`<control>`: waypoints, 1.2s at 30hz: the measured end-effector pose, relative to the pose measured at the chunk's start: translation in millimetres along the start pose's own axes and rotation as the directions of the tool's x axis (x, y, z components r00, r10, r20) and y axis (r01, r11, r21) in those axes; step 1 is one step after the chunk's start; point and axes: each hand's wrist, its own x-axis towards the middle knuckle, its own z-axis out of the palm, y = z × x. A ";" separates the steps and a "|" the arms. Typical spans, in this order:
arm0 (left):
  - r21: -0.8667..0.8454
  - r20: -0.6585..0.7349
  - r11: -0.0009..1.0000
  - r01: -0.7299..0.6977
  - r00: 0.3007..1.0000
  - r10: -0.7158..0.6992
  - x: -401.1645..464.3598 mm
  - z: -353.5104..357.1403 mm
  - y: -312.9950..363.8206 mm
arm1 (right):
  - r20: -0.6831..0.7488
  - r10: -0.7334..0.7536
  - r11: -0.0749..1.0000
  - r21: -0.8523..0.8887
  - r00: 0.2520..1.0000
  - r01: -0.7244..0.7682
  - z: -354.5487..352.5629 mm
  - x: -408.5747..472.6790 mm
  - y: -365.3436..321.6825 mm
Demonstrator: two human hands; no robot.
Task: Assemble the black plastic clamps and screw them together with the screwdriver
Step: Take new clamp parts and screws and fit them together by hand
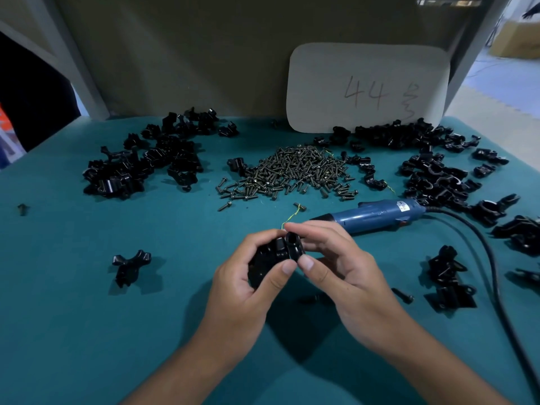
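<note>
Together, my left hand (248, 283) and right hand (336, 264) pinched one black clamp (280, 252) at centre, thumbs touching below it. At two o'clock lay the blue screwdriver (377, 215) on the teal table (73, 317); at twelve, the screw pile (292, 173); clamp heaps (140, 162) at ten.

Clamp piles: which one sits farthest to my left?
The heap of black clamp parts at the far left, left of the screw pile; the other heap lies right of the screws, behind the screwdriver.
</note>
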 end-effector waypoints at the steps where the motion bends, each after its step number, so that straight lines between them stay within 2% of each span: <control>1: -0.005 0.001 1.000 0.003 1.000 -0.003 0.3 0.5 0.6 | -0.002 -0.001 1.000 0.003 1.000 0.001 0.9 0.4 0.1; 9: -0.006 0.005 1.000 0.027 1.000 -0.027 -4.1 -0.4 0.3 | -0.030 0.025 0.995 0.101 0.999 -0.022 2.7 -0.3 -0.5; 19: 0.110 -0.079 0.991 -0.075 0.993 0.084 -0.6 -1.8 -1.6 | -0.052 0.083 0.977 0.199 0.995 -0.072 2.7 0.6 -2.0; 21: 0.082 -0.044 0.992 -0.097 0.994 0.101 -0.2 0.0 -0.7 | -0.048 0.085 0.976 0.205 0.995 -0.074 2.5 1.0 -2.0; 26: -0.009 0.019 0.999 -0.037 0.999 0.037 -1.7 2.2 1.8 | -0.037 0.086 0.969 0.235 0.996 -0.075 1.9 1.9 -2.4; 33: 0.006 0.041 1.000 -0.031 0.999 0.031 -1.8 0.6 2.9 | 0.026 0.107 0.956 0.271 0.994 -0.110 -3.7 1.2 -2.4; 36: 0.025 0.031 0.999 -0.024 0.999 0.023 -2.3 0.7 0.7 | 0.040 0.110 0.975 0.191 0.993 -0.116 -4.7 2.0 -5.2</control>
